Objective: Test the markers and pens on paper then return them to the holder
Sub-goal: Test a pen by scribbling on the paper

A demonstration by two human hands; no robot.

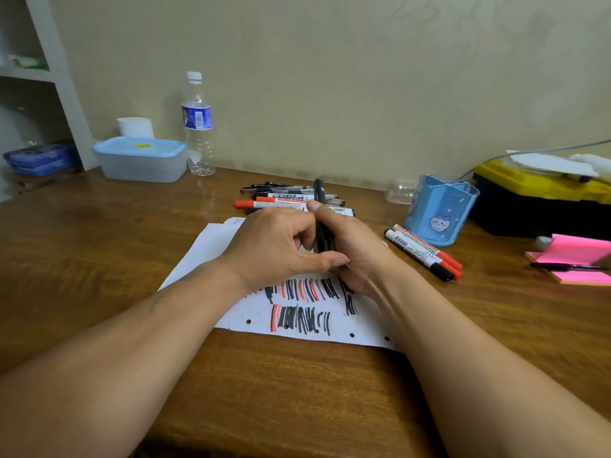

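In the head view we saw the left hand (277,246) and right hand (350,246) meeting over the paper (205,246), both curled round one black pen (319,193) standing nearly upright. The holder (439,209) stood to the right, nearer the right hand.

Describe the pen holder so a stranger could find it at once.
Look at the black and yellow box at the right edge of the table. The pen holder stands just left of it. It alone is a light blue cup with a cartoon cat.
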